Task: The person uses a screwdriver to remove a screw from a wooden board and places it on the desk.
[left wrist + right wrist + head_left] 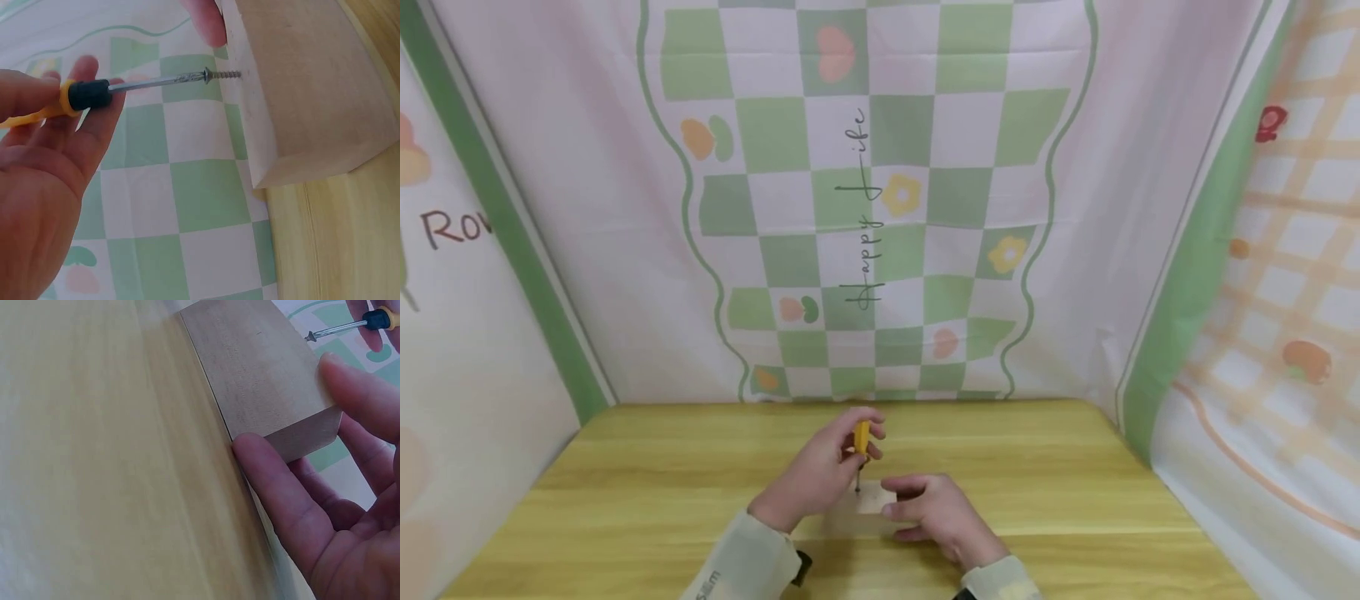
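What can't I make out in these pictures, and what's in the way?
- Tip of the screw: left wrist view, hidden by the wooden block.
- Recess in the screw's head: left wrist view, covered by the screwdriver.
- Lettering after "Ro": head view, broken off at the green strip.

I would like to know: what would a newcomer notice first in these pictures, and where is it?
In the head view, the eye probably goes first to the green-and-white checked cloth behind the table. Below it, a yellow-handled screwdriver stands out in the left hand. The left wrist view shows its tip at a screw, which meets the wooden block that the right hand holds.
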`<state>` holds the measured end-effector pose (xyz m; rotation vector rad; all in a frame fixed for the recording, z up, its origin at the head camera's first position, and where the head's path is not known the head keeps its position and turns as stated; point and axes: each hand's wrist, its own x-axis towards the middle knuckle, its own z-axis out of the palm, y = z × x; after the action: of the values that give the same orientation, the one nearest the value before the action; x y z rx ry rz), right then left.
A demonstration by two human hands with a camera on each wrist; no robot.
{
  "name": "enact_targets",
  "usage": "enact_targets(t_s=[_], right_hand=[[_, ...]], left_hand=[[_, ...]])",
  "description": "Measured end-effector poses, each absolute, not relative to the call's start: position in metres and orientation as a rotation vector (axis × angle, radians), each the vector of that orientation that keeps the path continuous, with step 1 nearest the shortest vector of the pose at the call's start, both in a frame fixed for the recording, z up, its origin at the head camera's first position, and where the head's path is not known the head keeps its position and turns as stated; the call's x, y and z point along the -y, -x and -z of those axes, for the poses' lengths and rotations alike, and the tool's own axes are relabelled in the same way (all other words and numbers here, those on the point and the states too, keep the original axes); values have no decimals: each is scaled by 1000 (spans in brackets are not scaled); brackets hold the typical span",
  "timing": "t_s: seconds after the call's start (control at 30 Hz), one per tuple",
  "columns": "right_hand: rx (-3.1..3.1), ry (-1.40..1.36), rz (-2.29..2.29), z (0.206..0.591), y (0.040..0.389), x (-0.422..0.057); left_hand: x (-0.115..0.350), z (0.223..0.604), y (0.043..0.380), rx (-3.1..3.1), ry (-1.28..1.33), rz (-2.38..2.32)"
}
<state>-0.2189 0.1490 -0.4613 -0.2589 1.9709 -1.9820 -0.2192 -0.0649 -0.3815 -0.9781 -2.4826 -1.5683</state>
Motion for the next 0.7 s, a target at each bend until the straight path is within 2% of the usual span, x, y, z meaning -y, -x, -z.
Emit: enact_targets(t_s=[0.7], right_hand=[[-1977,255,1962,461,219,-150]], left_hand=[[56,386,213,2367,778,1434]])
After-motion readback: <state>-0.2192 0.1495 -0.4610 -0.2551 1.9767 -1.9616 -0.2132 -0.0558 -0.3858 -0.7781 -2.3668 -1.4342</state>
